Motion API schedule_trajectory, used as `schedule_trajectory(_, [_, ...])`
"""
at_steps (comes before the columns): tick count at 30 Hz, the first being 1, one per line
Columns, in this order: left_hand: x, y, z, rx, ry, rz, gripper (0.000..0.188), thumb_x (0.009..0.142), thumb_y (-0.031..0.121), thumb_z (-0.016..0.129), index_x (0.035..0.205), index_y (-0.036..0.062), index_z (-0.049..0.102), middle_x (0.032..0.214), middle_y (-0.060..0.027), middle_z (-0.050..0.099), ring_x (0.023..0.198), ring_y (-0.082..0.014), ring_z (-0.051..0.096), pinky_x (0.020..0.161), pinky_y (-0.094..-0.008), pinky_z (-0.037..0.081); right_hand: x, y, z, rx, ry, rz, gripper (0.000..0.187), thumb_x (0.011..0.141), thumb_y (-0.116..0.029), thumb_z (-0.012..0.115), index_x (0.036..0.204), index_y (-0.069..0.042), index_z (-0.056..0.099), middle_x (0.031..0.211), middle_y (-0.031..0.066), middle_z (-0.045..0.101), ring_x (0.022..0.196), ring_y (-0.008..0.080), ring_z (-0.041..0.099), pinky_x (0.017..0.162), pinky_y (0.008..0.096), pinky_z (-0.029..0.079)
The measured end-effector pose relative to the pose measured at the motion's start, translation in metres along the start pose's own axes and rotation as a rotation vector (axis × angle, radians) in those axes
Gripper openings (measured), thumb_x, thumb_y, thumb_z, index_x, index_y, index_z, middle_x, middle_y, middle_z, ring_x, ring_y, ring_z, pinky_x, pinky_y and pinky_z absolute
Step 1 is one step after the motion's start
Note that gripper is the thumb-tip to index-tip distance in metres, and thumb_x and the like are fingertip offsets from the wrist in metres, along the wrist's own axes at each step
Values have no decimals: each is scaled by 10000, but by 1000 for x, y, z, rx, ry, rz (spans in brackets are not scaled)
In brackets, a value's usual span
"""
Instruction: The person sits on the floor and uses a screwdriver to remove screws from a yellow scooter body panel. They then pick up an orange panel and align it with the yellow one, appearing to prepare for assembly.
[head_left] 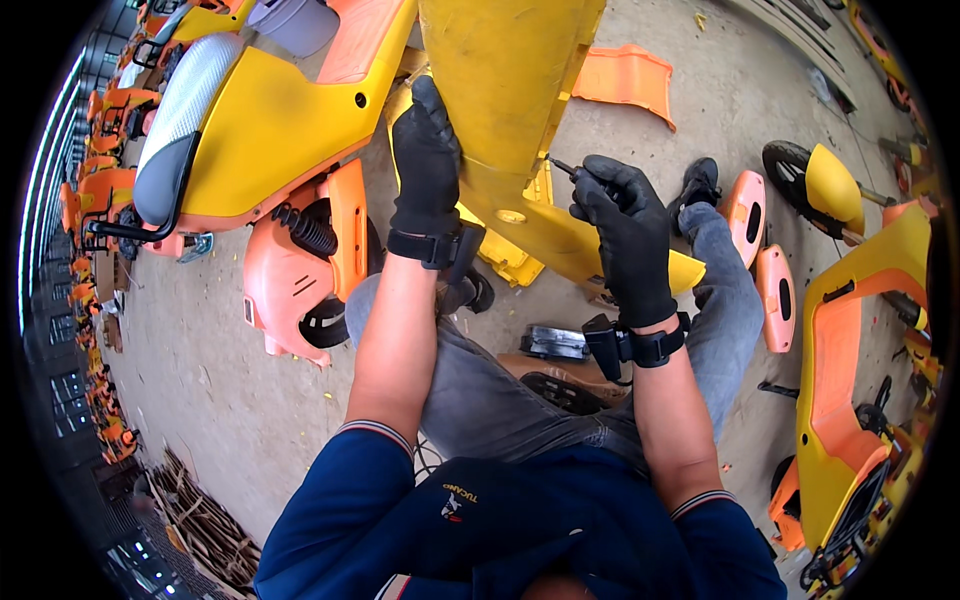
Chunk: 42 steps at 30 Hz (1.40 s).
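Note:
A large yellow plastic panel (500, 100), scuffed on its face, stands between my knees in the upper middle. My left hand (425, 155), in a black glove, is closed against the panel's left edge and steadies it. My gloved right hand (622, 225) pinches a small dark screwdriver (563, 166), its handle mostly hidden by the fingers. The screwdriver's thin shaft points left, with its tip at the panel's right edge. A curved yellow lower part (560, 232) of the panel reaches right, below my right hand. Each wrist wears a black strapped device.
A yellow scooter body (270, 120) with a silver seat stands left, above a salmon-coloured fairing (290, 275). An orange panel (625, 82) lies beyond my right hand. Farther right are two oval salmon parts (745, 215), a wheel with yellow fender (835, 190) and another scooter frame (830, 370).

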<state>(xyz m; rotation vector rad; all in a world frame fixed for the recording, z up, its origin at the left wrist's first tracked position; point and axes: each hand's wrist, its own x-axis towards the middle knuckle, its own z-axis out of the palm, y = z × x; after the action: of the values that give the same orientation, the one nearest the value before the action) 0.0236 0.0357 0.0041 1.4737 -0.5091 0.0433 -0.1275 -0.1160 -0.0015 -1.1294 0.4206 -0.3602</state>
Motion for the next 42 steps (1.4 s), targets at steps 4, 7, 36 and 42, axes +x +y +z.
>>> schedule_trajectory(4, [1,-4,-1,-108,-9,-28,383,1055,251,356,1276,-12,525,1226,-75,599,1085,-159,567,962,-301,443,1,-4,-2,9,-34,85,305,899,-137,668,1146,22,589,913,44,621,775,79,587,641,235,515])
schedule_trajectory(7, [1,-8,-5,-173,-14,-29,336,1036,170,375,1288,-9,508,1237,-76,588,1098,-163,561,969,-301,439,2,-3,-2,9,-60,117,307,908,-143,655,1158,21,586,913,38,620,772,73,583,623,236,516])
schedule_trajectory(36, [3,-7,1,-192,-16,14,207,1018,83,368,1173,39,499,1123,-16,549,1044,-112,515,955,-247,417,1,-9,3,-75,-71,78,249,911,-122,606,1109,-37,481,871,30,558,607,50,492,540,222,445])
schedule_trajectory(42, [4,-17,-4,-268,-3,-8,210,1019,104,385,1188,40,492,1148,-20,548,1058,-121,518,967,-263,418,-1,-2,5,-185,-74,-70,265,914,-160,613,1109,-27,493,833,33,575,609,62,515,567,230,471])
